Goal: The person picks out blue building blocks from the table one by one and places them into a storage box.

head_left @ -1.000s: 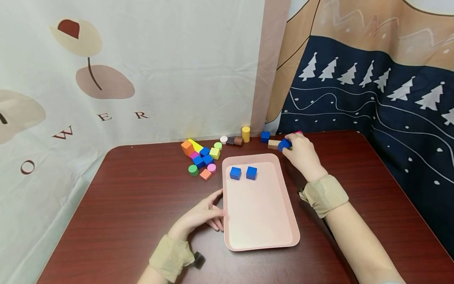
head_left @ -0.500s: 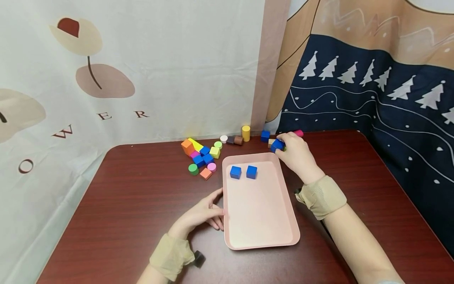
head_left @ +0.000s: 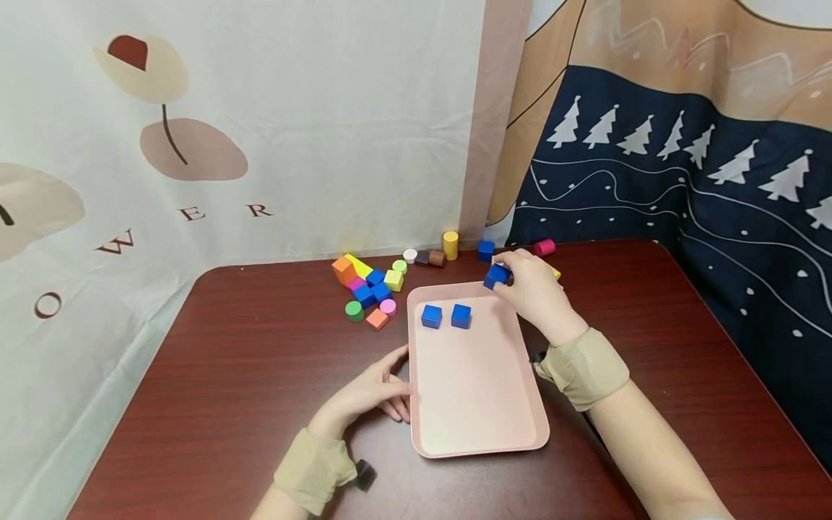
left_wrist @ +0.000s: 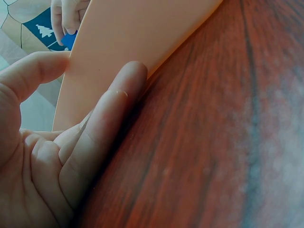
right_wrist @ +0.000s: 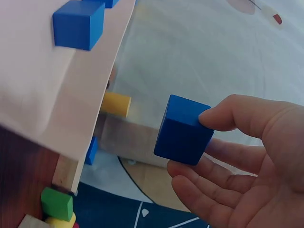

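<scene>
My right hand (head_left: 538, 295) pinches a blue cube (head_left: 497, 275) between thumb and fingers, just above the far right corner of the pink tray (head_left: 477, 390). The right wrist view shows the same cube (right_wrist: 183, 133) in the air, with the thumb on one side and fingertips on the other. Two more blue cubes, a left one (head_left: 432, 316) and a right one (head_left: 461, 316), sit apart in the tray's far end. At the tray's left side rests my left hand (head_left: 357, 393). Its fingers (left_wrist: 102, 111) lie fairly straight along the outer wall, and the thumb touches the rim.
Left of the tray lies a group of coloured blocks, among them an orange block (head_left: 344, 270) and a green cylinder (head_left: 354, 311). A yellow cylinder (head_left: 451, 245), a blue cube (head_left: 485, 250) and a magenta cylinder (head_left: 544, 247) stand or lie by the table's back edge.
My right hand has carried the blue cube leftward and nearer from the blocks at the back right to the tray's corner. The magenta cylinder has come into view. The left hand stays put.
</scene>
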Available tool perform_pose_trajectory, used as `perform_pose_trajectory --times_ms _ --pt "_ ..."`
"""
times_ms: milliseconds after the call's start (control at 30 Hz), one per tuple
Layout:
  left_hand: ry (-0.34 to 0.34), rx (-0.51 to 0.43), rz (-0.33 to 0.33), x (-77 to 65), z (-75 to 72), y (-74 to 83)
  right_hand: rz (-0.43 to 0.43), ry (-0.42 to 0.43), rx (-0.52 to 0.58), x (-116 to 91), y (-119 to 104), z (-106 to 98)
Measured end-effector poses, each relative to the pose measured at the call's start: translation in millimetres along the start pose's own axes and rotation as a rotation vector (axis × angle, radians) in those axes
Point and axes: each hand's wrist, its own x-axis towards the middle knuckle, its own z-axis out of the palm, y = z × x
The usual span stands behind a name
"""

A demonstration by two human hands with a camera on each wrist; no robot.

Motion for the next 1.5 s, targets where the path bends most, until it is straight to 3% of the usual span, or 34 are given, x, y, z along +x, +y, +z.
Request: perform_pose_trajectory --times_ms 367,833,1500 --pt "0.000 -0.008 -0.004 -0.3 -0.3 -2.1 0.021 -0.084 0.009 -4 -8 11" --pt "0.004 -0.017 -0.010 -0.9 0.2 -2.0 0.044 -0.145 -0.023 -3 3 31" --pt "-0.002 -0.020 -0.008 -0.6 -0.7 -1.4 0.018 -0.318 -0.107 7 7 38"
